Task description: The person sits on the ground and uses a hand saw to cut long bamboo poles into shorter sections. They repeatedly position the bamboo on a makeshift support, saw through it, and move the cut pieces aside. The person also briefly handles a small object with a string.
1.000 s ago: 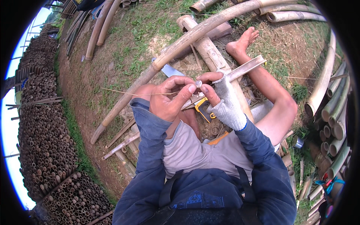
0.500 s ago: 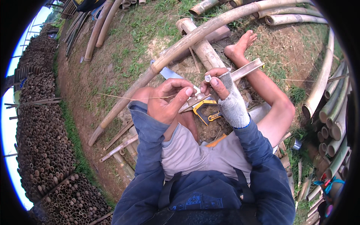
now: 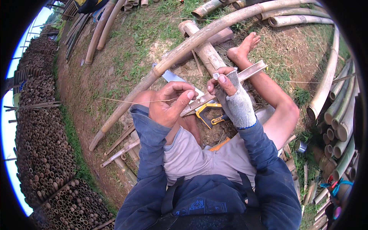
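My left hand [image 3: 168, 102], bare and with fingers curled, has a thin, straw-coloured sliver [image 3: 128, 102] lying in its grip and sticking out to the left. A grey-white fingerless work glove [image 3: 240, 103] covers part of my right hand [image 3: 227, 86], whose thumb and fingers pinch a small, shiny whitish piece [image 3: 216, 76]; its kind is too small to tell. Beneath both hands lies a long split bamboo strip [image 3: 252, 71], slanting up to the right. Under it, a handsaw [image 3: 209, 116] with a yellow and black handle rests between my legs, its blade pointing up and left.
A long bamboo pole [image 3: 184, 48] crosses in front of me over a thicker bamboo log [image 3: 209, 55]. Cut poles [image 3: 343, 130] pile up at the right, near a metal can [image 3: 300, 146]. A tall bamboo stack [image 3: 44, 153] lines the left. My bare foot [image 3: 243, 50] is stretched ahead.
My hands have drawn slightly apart, the left shifting a little left and the right a little right. Both keep their small pieces.
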Demonstrator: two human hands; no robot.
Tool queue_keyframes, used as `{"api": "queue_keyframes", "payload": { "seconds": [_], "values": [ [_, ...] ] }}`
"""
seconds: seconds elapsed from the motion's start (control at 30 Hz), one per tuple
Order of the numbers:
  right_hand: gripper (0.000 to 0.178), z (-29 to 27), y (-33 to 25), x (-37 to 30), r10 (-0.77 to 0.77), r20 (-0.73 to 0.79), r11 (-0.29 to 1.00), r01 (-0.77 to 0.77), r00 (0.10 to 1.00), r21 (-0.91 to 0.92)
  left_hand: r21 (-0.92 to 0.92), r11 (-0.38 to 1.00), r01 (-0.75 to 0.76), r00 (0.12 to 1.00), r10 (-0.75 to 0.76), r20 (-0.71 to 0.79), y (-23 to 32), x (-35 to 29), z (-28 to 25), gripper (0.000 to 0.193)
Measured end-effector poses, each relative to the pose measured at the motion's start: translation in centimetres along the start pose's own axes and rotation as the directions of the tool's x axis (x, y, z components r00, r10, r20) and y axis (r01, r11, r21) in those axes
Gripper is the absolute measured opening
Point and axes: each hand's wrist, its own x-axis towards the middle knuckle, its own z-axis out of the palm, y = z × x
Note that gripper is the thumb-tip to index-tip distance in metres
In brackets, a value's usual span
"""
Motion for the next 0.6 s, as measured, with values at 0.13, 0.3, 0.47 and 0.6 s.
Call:
{"api": "queue_keyframes", "payload": {
  "seconds": [0.13,0.3,0.47,0.6],
  "values": [
    [0.028,-0.3,0.0,0.0,0.044,0.034,0.994,-0.047,0.998,0.094,0.032,0.999,0.016,1.0,-0.015,-0.024,-0.1,-0.1,-0.1,0.019],
    [0.029,-1.3,-1.0,0.4,0.005,0.019,0.999,-0.004,1.0,-0.045,0.057,0.998,0.038,0.999,-0.037,-0.011,0.1,-0.4,-0.6,0.017],
    [0.024,-4.8,-4.3,-2.3,-0.293,-0.079,0.887,0.24,0.953,-0.394,0.156,0.987,-0.042,0.999,0.044,-0.005,0.0,-0.4,-0.8,0.019],
    [0.024,-10.2,-7.3,-8.8,-0.412,-0.361,0.812,0.159,0.837,-0.561,0.208,0.977,-0.051,0.999,0.052,0.004,-0.8,-0.5,-1.9,0.022]
  ]
}}
